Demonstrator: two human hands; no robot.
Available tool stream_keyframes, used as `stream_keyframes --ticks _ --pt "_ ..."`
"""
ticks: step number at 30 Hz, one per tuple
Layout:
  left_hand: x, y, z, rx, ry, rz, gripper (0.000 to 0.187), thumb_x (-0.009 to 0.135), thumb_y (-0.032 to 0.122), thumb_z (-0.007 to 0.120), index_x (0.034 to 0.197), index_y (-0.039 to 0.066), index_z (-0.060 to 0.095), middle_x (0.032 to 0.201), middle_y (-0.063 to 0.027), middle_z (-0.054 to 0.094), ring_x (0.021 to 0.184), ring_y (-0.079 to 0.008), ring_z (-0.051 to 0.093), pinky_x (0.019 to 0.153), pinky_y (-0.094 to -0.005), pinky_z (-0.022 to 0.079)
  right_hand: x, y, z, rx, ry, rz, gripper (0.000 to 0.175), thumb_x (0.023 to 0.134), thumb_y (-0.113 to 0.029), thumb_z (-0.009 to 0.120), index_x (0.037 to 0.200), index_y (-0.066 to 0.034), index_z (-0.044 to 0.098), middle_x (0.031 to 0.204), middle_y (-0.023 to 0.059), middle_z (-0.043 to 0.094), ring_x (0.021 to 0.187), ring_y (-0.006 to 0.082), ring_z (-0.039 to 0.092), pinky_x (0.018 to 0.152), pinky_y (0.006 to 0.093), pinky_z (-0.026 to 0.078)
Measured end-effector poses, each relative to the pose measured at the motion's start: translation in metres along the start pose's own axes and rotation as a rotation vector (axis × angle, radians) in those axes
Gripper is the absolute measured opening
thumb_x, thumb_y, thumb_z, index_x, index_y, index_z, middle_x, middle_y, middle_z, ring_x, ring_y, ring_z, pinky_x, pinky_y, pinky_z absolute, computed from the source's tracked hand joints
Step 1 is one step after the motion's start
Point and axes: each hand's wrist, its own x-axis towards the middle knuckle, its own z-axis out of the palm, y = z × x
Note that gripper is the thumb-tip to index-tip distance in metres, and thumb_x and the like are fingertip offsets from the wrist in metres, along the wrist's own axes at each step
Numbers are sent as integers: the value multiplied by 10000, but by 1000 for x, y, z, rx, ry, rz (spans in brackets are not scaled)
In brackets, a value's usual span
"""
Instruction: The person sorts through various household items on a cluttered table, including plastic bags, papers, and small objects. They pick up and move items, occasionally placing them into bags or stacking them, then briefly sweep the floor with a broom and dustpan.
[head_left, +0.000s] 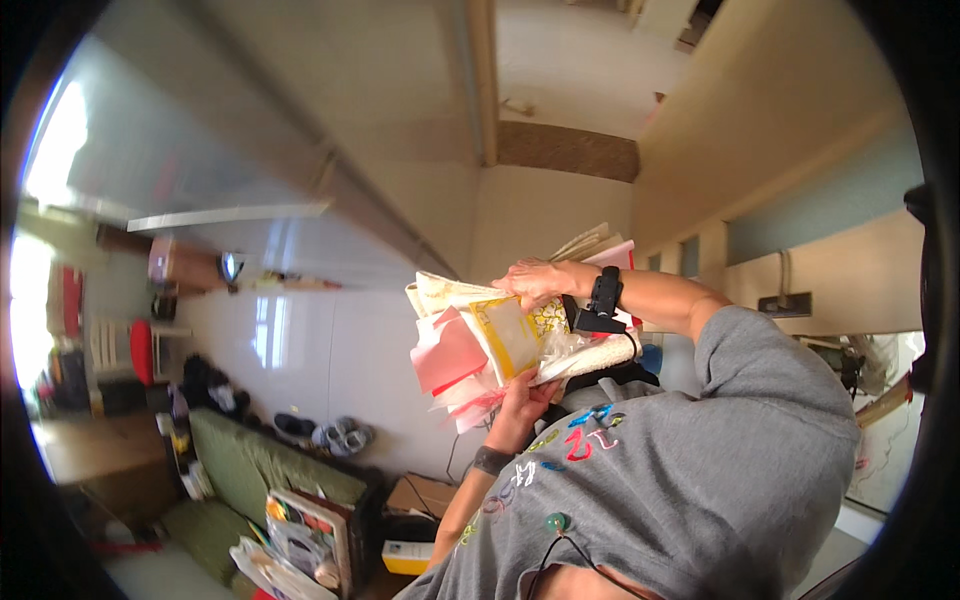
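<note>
Both hands hold a mixed bundle against the front of my grey shirt. In it are a folded cream cloth (442, 291), pink paper sheets (448, 351), a yellow-bordered white packet (508, 336) and crinkled clear plastic (561, 343). My right hand (534, 282) grips the bundle's far upper side, its fingers partly hidden. On that wrist sits a black strapped device (606, 296). My left hand (523, 405) grasps the near lower edge, close to the pink translucent plastic (474, 405). More flat sheets (586, 244) stick out beyond my right wrist.
A tall pale panel (375, 127) rises ahead on the left; a wooden cabinet (780, 142) stands on the right. Lower left, a green sofa (262, 446) carries a box and plastic bags. Shoes (343, 436) lie on the tiled floor (300, 337). A white chair (112, 341) stands further off.
</note>
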Motion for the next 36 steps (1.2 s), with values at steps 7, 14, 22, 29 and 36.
stream_keyframes --ticks 7,14,22,29,36 --pt "201 23 209 477 -200 225 307 864 186 514 1127 32 477 1032 -149 573 913 -291 614 802 -425 540 -122 232 -130 15 196 572 580 610 -252 702 1148 -144 517 844 161 641 805 365 603 670 454 475" --pt "280 78 346 1029 -40 596 377 889 290 506 1137 8 538 1098 -106 584 969 -228 575 815 -358 476 -185 328 -197 130 684 681 700 595 -242 737 1209 -47 463 884 208 635 874 384 594 744 439 467" --pt "331 139 515 865 -486 729 742 881 474 516 1379 7 225 1321 -129 389 1102 -231 476 911 -346 416 -193 414 -265 599 1131 809 570 608 -211 752 1107 -34 541 917 176 652 877 326 623 779 401 477" --pt "406 279 692 1183 -411 768 608 929 318 490 1381 4 233 1310 -118 396 1143 -202 437 964 -327 372 -89 518 -378 536 1439 963 551 603 -164 745 1093 -4 551 936 153 663 843 264 643 784 340 485" --pt "480 331 680 812 -724 191 652 929 560 274 1396 104 263 1350 -75 394 1181 -250 432 1016 -382 346 -62 589 -309 938 1611 888 473 620 -124 745 1044 7 584 936 127 672 811 214 662 731 327 515"
